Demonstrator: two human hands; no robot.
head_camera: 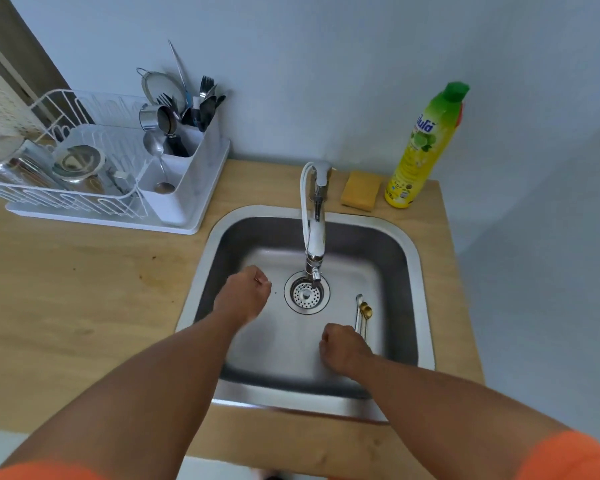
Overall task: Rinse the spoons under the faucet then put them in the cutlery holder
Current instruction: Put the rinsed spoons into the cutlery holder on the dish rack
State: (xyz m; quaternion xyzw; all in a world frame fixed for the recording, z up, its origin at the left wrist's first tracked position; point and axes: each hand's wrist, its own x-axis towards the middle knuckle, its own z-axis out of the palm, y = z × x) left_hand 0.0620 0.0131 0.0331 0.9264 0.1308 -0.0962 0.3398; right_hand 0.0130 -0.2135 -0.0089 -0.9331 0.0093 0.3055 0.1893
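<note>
In the smooth steel sink [388, 237], slim spoons [362, 315] lie right of the round perforated drain [306, 295], bowls toward the faucet [315, 233], handles running back under your right hand [343, 348]. That hand's fingers curl over those hidden handles, though an actual grip is unclear. Your left hand [243, 296], left of the drain, looks fisted; whether it holds anything is hard to tell.

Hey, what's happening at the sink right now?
A person in orange sleeves is reaching both arms into the steel sink. The right hand is curled beside the spoons lying on the sink floor right of the drain, seemingly picking them up. The left hand hovers loosely closed left of the drain, holding nothing visible. No water seems to be running from the faucet. The cutlery holder on the dish rack already holds forks and spoons.
</note>
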